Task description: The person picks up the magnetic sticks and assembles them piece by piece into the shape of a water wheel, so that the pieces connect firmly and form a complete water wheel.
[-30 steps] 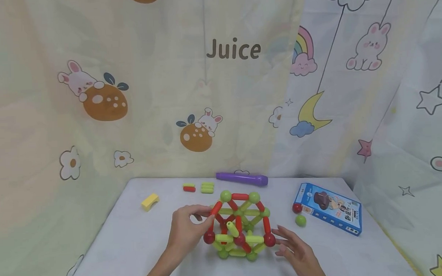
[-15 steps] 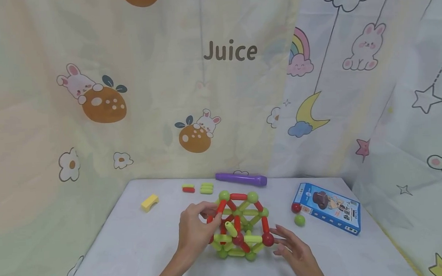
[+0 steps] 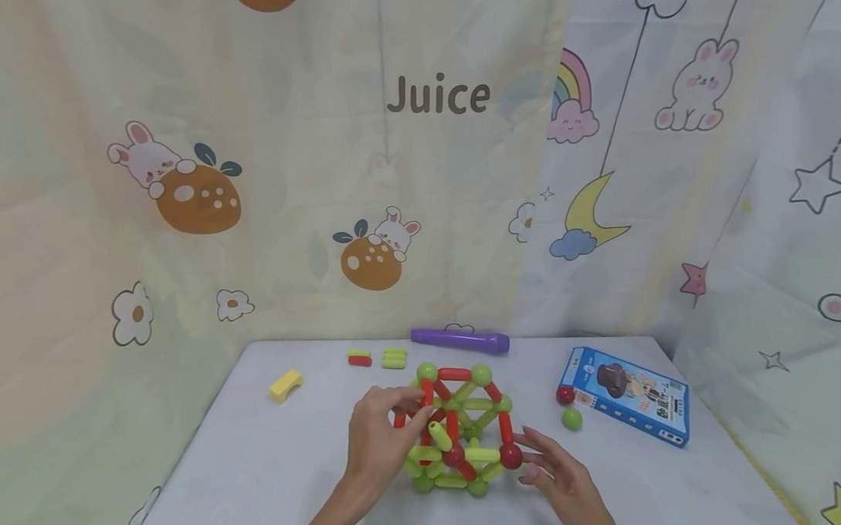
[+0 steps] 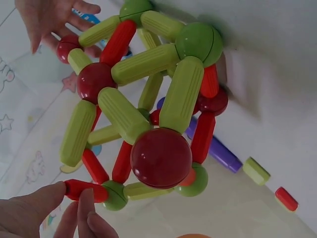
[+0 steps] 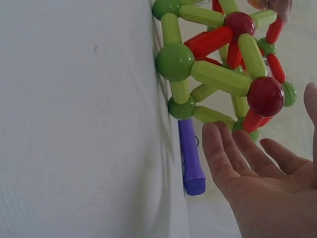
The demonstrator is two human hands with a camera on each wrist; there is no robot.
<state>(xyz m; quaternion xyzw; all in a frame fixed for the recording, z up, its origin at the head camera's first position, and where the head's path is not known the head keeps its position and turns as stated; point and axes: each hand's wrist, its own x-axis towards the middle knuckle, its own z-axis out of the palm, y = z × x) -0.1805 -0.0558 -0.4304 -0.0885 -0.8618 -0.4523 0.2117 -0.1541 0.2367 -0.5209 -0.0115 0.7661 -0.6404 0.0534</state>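
Observation:
A magnetic ball-and-rod structure [image 3: 454, 455] of red and green pieces stands on the table between my hands. My left hand [image 3: 381, 434] pinches a red magnetic rod [image 4: 89, 191] between thumb and fingers; its far end touches a green ball [image 4: 115, 195] at the top left of the frame. In the head view that hand covers the structure's left side. At the right side, my right hand [image 3: 563, 474] has its fingers extended close to a dark red ball [image 3: 511, 455]. The right wrist view shows these fingers spread, with nothing held. Whether they touch the structure I cannot tell.
Loose green rods [image 3: 394, 359] and a red rod [image 3: 360, 361] lie behind the structure, near a purple microphone-shaped toy [image 3: 460, 340]. A yellow arch block [image 3: 286, 385] sits left. At right are a blue box [image 3: 627, 394], a red ball [image 3: 566, 395] and a green ball [image 3: 572, 419].
My left hand has moved rightward, swinging the pinched red rod from a leftward slant to nearly upright below the top-left green ball. My right hand stays almost where it was.

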